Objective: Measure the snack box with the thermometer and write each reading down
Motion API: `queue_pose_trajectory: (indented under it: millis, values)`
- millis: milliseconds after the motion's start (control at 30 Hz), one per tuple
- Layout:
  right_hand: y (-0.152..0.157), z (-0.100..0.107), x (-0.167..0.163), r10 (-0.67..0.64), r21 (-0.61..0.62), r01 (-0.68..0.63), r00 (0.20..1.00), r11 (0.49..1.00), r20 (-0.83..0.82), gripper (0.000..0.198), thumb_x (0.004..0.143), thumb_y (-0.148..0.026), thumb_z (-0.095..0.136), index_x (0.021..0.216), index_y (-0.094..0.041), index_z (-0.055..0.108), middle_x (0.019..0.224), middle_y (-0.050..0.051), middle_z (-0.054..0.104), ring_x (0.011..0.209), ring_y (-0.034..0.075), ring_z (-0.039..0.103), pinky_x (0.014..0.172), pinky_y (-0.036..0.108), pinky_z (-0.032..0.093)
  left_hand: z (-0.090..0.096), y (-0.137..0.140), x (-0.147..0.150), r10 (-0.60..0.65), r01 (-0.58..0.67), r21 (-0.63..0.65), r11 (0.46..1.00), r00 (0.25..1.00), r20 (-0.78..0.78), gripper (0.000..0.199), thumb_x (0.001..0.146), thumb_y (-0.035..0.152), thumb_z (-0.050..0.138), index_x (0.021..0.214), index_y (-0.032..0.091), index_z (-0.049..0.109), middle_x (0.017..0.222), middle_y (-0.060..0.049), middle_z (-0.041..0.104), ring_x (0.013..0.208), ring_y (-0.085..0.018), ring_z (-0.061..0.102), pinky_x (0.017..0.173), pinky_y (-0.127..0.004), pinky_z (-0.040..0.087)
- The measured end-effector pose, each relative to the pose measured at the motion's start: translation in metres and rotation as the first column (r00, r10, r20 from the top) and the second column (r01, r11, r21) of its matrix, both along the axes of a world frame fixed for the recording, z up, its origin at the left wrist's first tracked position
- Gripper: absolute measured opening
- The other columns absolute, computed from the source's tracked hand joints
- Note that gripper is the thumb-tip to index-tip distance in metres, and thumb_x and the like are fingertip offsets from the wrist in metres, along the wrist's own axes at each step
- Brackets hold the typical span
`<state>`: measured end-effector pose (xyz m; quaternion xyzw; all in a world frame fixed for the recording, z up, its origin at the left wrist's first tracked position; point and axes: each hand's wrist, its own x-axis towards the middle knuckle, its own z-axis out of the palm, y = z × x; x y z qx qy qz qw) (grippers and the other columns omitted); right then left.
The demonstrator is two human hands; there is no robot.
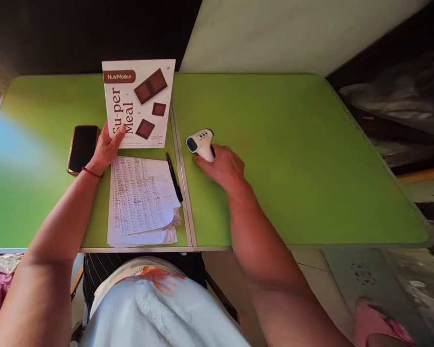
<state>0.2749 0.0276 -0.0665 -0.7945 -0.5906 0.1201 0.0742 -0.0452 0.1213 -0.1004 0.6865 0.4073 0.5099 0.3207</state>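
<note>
The left hand [106, 148] holds the bottom left corner of a white box [139, 102]; the thumb lies on the front of the box and the other fingers are tucked behind it; the box stands up on the green table [292, 159] and says "Su-per Meal", with brown squares printed on it; the wrist has a thin red band [91, 172] around it. Just to the left of that hand lies a dark phone [83, 148], flat on the table. Below the box sits a pile of papers [141, 202] full of small writing; a black pen [174, 177] lies along the right edge of the pile. The right hand [222, 166] is curled around the handle of a white and blue thermometer gun [200, 142]; the gun rests on the table just right of the seam in the middle, with its blue end pointing left.
</note>
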Motion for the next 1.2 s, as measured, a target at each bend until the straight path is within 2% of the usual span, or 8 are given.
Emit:
queue_pose_trajectory:
  millis: [167, 367, 567, 767, 967, 1200]
  values:
    - [-0.001, 0.003, -0.001, -0.005, -0.016, 0.005, 1.000, 1.000, 0.000, 0.037, 0.098, -0.043, 0.067, 0.120, -0.013, 0.071, 0.117, 0.019, 0.072, 0.105, 0.036, 0.070, 0.077, 0.040, 0.051, -0.003, 0.001, -0.001, -0.005, 0.005, 0.019, 1.000, 1.000, 0.000, 0.068, 0.092, 0.085, 0.059, 0.123, 0.024, 0.065, 0.132, -0.012, 0.072, 0.128, -0.035, 0.067, 0.114, -0.052, 0.053]
    - [-0.001, 0.004, -0.003, -0.018, -0.026, 0.018, 1.000, 0.999, -0.011, 0.039, 0.098, -0.042, 0.067, 0.121, -0.012, 0.070, 0.113, 0.017, 0.071, 0.097, 0.030, 0.069, 0.074, 0.036, 0.048, -0.001, 0.001, -0.001, 0.006, -0.006, 0.031, 0.999, 1.000, -0.026, 0.071, 0.093, 0.086, 0.056, 0.124, 0.022, 0.065, 0.131, -0.013, 0.073, 0.128, -0.033, 0.068, 0.113, -0.047, 0.054]
    - [0.000, 0.001, -0.001, -0.022, -0.012, 0.021, 0.999, 1.000, -0.025, 0.037, 0.096, -0.042, 0.067, 0.119, -0.014, 0.071, 0.113, 0.017, 0.072, 0.099, 0.031, 0.069, 0.075, 0.036, 0.048, 0.005, -0.004, 0.000, 0.007, -0.006, 0.034, 0.999, 0.999, -0.045, 0.069, 0.094, 0.086, 0.053, 0.117, 0.023, 0.067, 0.132, -0.013, 0.073, 0.127, -0.033, 0.069, 0.111, -0.046, 0.056]
    - [0.001, -0.001, 0.000, -0.014, -0.014, 0.014, 1.000, 1.000, -0.026, 0.036, 0.096, -0.041, 0.066, 0.119, -0.014, 0.071, 0.113, 0.017, 0.072, 0.098, 0.031, 0.070, 0.075, 0.036, 0.047, 0.003, -0.004, -0.001, 0.009, -0.008, 0.018, 1.000, 0.998, -0.061, 0.074, 0.094, 0.086, 0.053, 0.126, 0.020, 0.065, 0.133, -0.015, 0.073, 0.127, -0.033, 0.069, 0.112, -0.046, 0.055]
    - [0.002, -0.007, 0.003, -0.014, 0.031, 0.015, 0.999, 0.999, -0.030, 0.036, 0.093, -0.042, 0.066, 0.116, -0.015, 0.072, 0.111, 0.016, 0.073, 0.097, 0.031, 0.069, 0.074, 0.036, 0.047, 0.000, -0.002, -0.001, 0.000, 0.000, 0.030, 1.000, 1.000, -0.016, 0.068, 0.094, 0.084, 0.057, 0.122, 0.023, 0.067, 0.130, -0.012, 0.075, 0.126, -0.032, 0.069, 0.112, -0.044, 0.055]
    - [0.002, -0.002, 0.001, -0.022, 0.002, 0.022, 0.999, 1.000, -0.041, 0.033, 0.095, -0.042, 0.067, 0.115, -0.016, 0.072, 0.112, 0.016, 0.073, 0.098, 0.032, 0.069, 0.074, 0.036, 0.047, 0.001, -0.002, -0.001, 0.010, -0.008, 0.046, 0.999, 0.999, -0.039, 0.071, 0.094, 0.084, 0.055, 0.124, 0.021, 0.067, 0.130, -0.014, 0.074, 0.124, -0.033, 0.070, 0.109, -0.045, 0.057]
